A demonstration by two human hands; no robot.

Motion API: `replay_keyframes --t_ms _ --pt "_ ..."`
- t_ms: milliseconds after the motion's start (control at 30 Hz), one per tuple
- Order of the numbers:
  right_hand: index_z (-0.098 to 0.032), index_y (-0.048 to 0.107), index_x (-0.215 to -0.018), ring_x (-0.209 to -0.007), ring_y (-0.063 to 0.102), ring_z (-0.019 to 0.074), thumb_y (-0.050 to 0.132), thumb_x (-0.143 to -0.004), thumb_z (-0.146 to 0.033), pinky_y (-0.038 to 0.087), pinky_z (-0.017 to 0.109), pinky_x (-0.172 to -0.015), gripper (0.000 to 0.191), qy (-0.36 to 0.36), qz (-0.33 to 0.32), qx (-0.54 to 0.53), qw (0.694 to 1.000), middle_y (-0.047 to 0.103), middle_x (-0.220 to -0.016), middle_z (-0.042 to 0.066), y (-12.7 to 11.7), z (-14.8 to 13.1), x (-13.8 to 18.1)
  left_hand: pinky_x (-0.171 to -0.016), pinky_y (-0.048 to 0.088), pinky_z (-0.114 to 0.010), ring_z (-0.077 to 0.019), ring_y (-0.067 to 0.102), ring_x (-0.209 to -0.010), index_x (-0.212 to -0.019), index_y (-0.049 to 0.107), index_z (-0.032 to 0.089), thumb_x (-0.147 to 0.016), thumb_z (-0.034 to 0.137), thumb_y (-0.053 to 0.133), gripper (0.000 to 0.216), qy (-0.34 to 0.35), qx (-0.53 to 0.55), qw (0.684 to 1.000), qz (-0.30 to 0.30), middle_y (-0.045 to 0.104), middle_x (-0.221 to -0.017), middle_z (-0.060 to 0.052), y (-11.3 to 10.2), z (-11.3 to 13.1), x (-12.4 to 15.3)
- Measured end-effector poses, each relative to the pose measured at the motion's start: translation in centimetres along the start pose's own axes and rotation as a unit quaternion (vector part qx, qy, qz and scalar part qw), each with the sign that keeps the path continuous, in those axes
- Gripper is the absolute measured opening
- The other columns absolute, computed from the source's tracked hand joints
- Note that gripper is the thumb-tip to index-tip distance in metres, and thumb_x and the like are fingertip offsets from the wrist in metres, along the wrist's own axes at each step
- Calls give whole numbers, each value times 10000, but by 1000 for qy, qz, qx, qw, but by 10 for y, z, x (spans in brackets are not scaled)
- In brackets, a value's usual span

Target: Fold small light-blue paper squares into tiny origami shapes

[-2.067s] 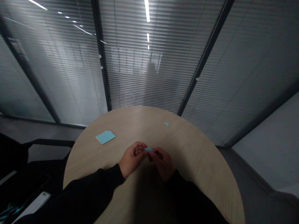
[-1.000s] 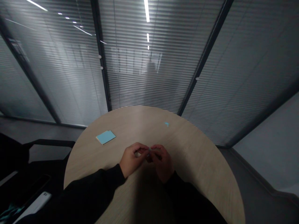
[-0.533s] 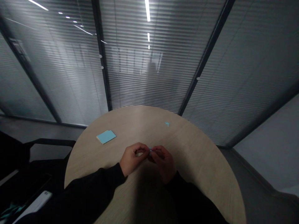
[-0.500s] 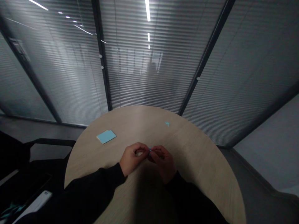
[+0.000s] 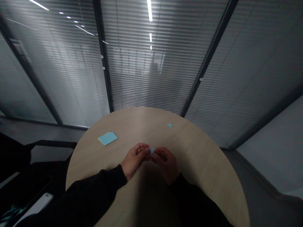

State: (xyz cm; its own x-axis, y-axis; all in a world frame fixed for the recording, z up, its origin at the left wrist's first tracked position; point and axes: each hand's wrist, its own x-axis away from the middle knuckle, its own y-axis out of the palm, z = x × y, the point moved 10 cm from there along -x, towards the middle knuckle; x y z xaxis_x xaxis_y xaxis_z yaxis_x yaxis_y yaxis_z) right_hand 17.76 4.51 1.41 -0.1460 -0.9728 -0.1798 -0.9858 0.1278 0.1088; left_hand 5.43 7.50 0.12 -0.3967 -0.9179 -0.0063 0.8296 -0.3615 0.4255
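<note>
One blue paper piece (image 5: 152, 152) pinched between left hand (image 5: 134, 160) and right hand (image 5: 166, 165), one scrap (image 5: 169, 125) and one pad (image 5: 108, 138) on the table (image 5: 194, 157)

Pale blue paper (image 5: 152, 152), pale wood-grain table (image 5: 189, 157), black sleeves (image 5: 90, 192)

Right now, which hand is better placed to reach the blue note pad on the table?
Left, probably. The left hand sits on the same side of the wooden table as the light-blue note pad, so it is closer. The right hand is farther off. A small blue paper piece is held between both hands.
</note>
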Motion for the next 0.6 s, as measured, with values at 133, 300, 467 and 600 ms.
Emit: replay_keyframes --t_ms 133,300,467,600 --pt "-211 645 -864 -762 714 207 672 -801 -369 581 327 -699 172 -71 -32 109 991 738 -829 48 4 -11 4 -684 505 -259 -133 634 -727 -920 681 112 -722 369 773 337 -46 -19 999 -6 684 -819 -63 1 -8 1" --pt "-227 670 -885 -707 702 182 635 -836 -322 578 289 -630 112 -119 -59 197 971 720 -842 35 6 -23 4 -707 508 -260 -127 631 -728 -880 699 113 -702 357 787 315 -53 -29 998 -7 692 -826 -65 -1 -6 2" --pt "-240 707 -858 -738 653 171 578 -877 -281 555 291 -675 137 -256 -100 299 914 682 -857 51 17 -53 9 -682 486 -256 -116 604 -685 -852 685 115 -687 420 782 360 -34 -66 997 -8 677 -772 -41 -2 -3 0" --pt "-252 729 -893 -801 640 183 547 -895 -275 536 303 -743 183 -301 -135 364 871 681 -881 69 22 -56 10 -619 448 -244 -106 572 -605 -859 664 113 -708 455 754 384 -12 -115 993 -19 639 -664 -16 -1 -2 -2"
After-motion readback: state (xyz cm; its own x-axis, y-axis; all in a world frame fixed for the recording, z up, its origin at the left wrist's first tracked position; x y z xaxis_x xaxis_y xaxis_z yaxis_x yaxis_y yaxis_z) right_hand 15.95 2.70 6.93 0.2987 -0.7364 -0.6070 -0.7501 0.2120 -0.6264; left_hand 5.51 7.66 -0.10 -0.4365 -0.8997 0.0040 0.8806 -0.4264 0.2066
